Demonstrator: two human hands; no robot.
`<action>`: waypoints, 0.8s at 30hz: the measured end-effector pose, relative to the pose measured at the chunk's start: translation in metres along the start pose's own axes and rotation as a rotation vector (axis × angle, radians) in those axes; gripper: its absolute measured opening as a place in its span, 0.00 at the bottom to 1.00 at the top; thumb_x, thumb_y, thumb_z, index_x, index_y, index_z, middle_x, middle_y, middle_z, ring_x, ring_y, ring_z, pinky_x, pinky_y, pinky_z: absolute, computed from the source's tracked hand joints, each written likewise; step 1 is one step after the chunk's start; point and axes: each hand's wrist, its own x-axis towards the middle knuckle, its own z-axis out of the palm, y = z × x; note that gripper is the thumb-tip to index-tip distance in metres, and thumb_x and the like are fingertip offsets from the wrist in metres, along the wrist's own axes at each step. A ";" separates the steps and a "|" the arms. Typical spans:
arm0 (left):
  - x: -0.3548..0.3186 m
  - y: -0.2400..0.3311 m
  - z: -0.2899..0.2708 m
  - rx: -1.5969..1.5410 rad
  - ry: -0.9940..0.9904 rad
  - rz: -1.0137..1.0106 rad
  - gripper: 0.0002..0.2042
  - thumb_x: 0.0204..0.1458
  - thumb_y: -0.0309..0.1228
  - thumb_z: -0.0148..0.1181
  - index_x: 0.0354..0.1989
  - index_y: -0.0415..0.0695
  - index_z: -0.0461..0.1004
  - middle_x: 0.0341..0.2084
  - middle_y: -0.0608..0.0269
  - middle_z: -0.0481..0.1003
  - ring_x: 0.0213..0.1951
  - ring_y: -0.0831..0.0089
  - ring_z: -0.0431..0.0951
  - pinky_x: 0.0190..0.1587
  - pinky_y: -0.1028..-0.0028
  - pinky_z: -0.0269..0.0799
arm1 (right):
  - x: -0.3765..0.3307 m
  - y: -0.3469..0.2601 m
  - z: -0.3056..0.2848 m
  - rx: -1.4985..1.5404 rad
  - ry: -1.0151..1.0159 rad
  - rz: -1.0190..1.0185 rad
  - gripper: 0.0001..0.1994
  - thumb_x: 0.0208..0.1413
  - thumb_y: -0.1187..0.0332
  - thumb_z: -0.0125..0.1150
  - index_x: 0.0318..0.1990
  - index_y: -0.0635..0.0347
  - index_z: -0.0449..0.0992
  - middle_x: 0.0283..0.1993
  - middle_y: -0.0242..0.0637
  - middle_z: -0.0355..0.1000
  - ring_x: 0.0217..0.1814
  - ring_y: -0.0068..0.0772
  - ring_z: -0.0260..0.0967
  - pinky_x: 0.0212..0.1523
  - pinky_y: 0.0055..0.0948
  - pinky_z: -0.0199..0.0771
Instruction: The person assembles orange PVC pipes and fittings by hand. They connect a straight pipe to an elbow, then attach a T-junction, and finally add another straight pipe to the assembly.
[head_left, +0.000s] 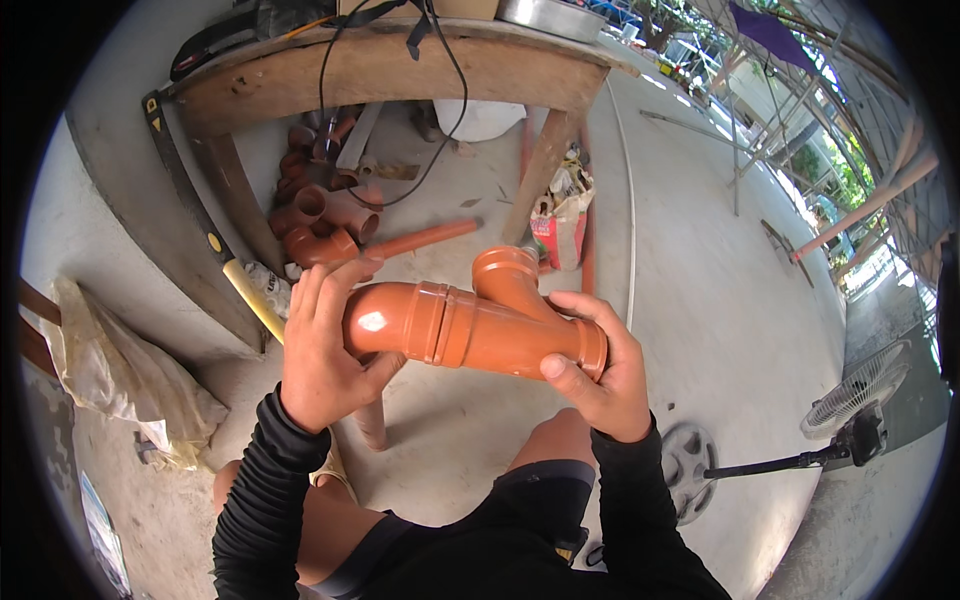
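Concrete floor (700, 300) — orange pipe fitting (480, 325) between both hands

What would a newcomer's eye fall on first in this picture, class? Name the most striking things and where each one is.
First comes the orange pipe assembly at the centre, an elbow joined to a branched fitting, gripped by the left hand at the elbow end and the right hand at the other. Behind it, more orange pipe fittings lie heaped under a wooden table. A standing fan lies tipped on the concrete at lower right.
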 end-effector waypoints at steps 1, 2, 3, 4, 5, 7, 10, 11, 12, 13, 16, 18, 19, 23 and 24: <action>0.001 -0.003 -0.003 -0.013 -0.018 0.012 0.36 0.36 0.25 0.77 0.60 0.40 0.73 0.53 0.48 0.74 0.53 0.47 0.76 0.59 0.56 0.73 | 0.001 0.000 0.001 0.013 0.024 0.003 0.31 0.62 0.61 0.77 0.66 0.68 0.72 0.53 0.39 0.78 0.50 0.24 0.76 0.52 0.27 0.78; 0.001 -0.006 -0.005 -0.021 -0.015 0.078 0.35 0.45 0.35 0.78 0.62 0.37 0.71 0.54 0.47 0.75 0.53 0.52 0.75 0.59 0.56 0.72 | 0.002 0.000 0.002 0.000 0.042 -0.005 0.30 0.62 0.61 0.77 0.65 0.68 0.72 0.52 0.39 0.78 0.50 0.24 0.76 0.52 0.27 0.78; 0.001 -0.009 -0.007 -0.068 0.014 0.110 0.32 0.51 0.37 0.73 0.63 0.36 0.71 0.54 0.48 0.76 0.52 0.55 0.76 0.58 0.57 0.72 | 0.002 0.000 0.002 -0.006 0.067 -0.003 0.29 0.62 0.61 0.77 0.65 0.68 0.73 0.52 0.39 0.78 0.50 0.24 0.76 0.52 0.27 0.77; 0.000 -0.013 -0.008 -0.116 0.043 0.141 0.29 0.57 0.39 0.69 0.63 0.35 0.70 0.53 0.49 0.76 0.50 0.58 0.76 0.57 0.57 0.72 | 0.002 0.001 0.003 -0.012 0.092 0.001 0.28 0.63 0.62 0.77 0.64 0.68 0.73 0.51 0.39 0.79 0.50 0.24 0.76 0.53 0.26 0.77; -0.001 -0.017 -0.010 -0.163 0.076 0.143 0.26 0.64 0.40 0.64 0.64 0.35 0.70 0.52 0.50 0.77 0.48 0.60 0.76 0.56 0.58 0.73 | 0.001 0.001 0.004 -0.055 0.112 -0.013 0.28 0.63 0.62 0.76 0.63 0.68 0.74 0.50 0.39 0.79 0.49 0.24 0.76 0.51 0.26 0.78; -0.005 -0.022 -0.008 -0.315 0.156 -0.139 0.16 0.71 0.31 0.49 0.60 0.37 0.73 0.48 0.50 0.77 0.38 0.64 0.73 0.48 0.63 0.70 | -0.001 0.001 0.007 -0.138 0.174 -0.026 0.26 0.63 0.62 0.75 0.62 0.69 0.75 0.49 0.40 0.79 0.48 0.24 0.76 0.49 0.25 0.78; -0.006 -0.029 -0.002 -0.570 0.294 -0.348 0.16 0.65 0.17 0.40 0.58 0.37 0.70 0.57 0.46 0.76 0.44 0.62 0.77 0.52 0.64 0.72 | -0.005 0.002 0.014 -0.063 0.249 0.057 0.25 0.65 0.63 0.74 0.62 0.69 0.75 0.49 0.41 0.79 0.45 0.25 0.78 0.45 0.25 0.80; -0.004 -0.031 0.001 -0.507 0.262 -0.242 0.17 0.63 0.16 0.41 0.58 0.37 0.70 0.59 0.45 0.75 0.48 0.60 0.77 0.55 0.63 0.71 | -0.005 0.003 0.016 -0.079 0.274 0.032 0.24 0.65 0.63 0.74 0.62 0.69 0.75 0.49 0.42 0.79 0.45 0.25 0.78 0.44 0.25 0.81; -0.001 -0.032 0.004 -0.398 0.218 -0.152 0.18 0.61 0.15 0.42 0.58 0.36 0.69 0.61 0.44 0.74 0.53 0.58 0.78 0.58 0.63 0.71 | -0.004 0.005 0.017 -0.087 0.294 0.001 0.24 0.65 0.64 0.73 0.62 0.69 0.75 0.49 0.42 0.79 0.44 0.25 0.78 0.42 0.25 0.81; 0.001 -0.033 0.006 -0.287 0.168 -0.104 0.19 0.59 0.13 0.43 0.59 0.36 0.68 0.62 0.43 0.73 0.57 0.56 0.78 0.61 0.62 0.71 | -0.003 0.007 0.016 -0.097 0.298 -0.023 0.24 0.66 0.64 0.73 0.62 0.69 0.75 0.49 0.42 0.79 0.43 0.25 0.78 0.41 0.26 0.81; 0.008 -0.032 0.011 -0.188 0.030 -0.067 0.23 0.58 0.29 0.65 0.62 0.37 0.69 0.63 0.41 0.72 0.65 0.49 0.73 0.70 0.56 0.65 | -0.001 0.013 0.003 -0.082 0.313 0.055 0.23 0.66 0.65 0.72 0.64 0.69 0.74 0.50 0.43 0.78 0.44 0.26 0.79 0.42 0.27 0.83; 0.011 -0.031 0.013 -0.127 -0.049 -0.116 0.37 0.54 0.46 0.77 0.65 0.36 0.69 0.62 0.40 0.73 0.65 0.48 0.72 0.69 0.54 0.66 | -0.004 0.019 -0.011 -0.062 0.252 0.074 0.23 0.66 0.66 0.71 0.64 0.68 0.74 0.51 0.42 0.77 0.43 0.28 0.80 0.41 0.28 0.85; 0.013 -0.030 0.013 -0.160 -0.065 -0.143 0.38 0.54 0.45 0.77 0.67 0.36 0.68 0.63 0.41 0.73 0.66 0.50 0.72 0.70 0.54 0.65 | -0.005 0.022 -0.019 -0.026 0.231 0.094 0.23 0.66 0.66 0.71 0.64 0.67 0.74 0.51 0.42 0.77 0.43 0.28 0.80 0.41 0.28 0.86; 0.019 -0.028 0.020 -0.298 -0.119 -0.188 0.44 0.52 0.48 0.79 0.71 0.34 0.65 0.62 0.42 0.72 0.66 0.50 0.72 0.70 0.53 0.64 | -0.013 0.040 -0.043 0.077 0.126 0.058 0.24 0.66 0.66 0.71 0.65 0.65 0.74 0.52 0.37 0.77 0.53 0.30 0.79 0.44 0.30 0.87; 0.020 -0.026 0.024 -0.360 -0.081 -0.180 0.46 0.51 0.50 0.79 0.71 0.33 0.65 0.61 0.41 0.73 0.65 0.49 0.72 0.69 0.53 0.65 | -0.013 0.044 -0.048 0.103 0.089 0.034 0.26 0.65 0.65 0.72 0.66 0.65 0.74 0.53 0.36 0.76 0.56 0.29 0.77 0.44 0.29 0.86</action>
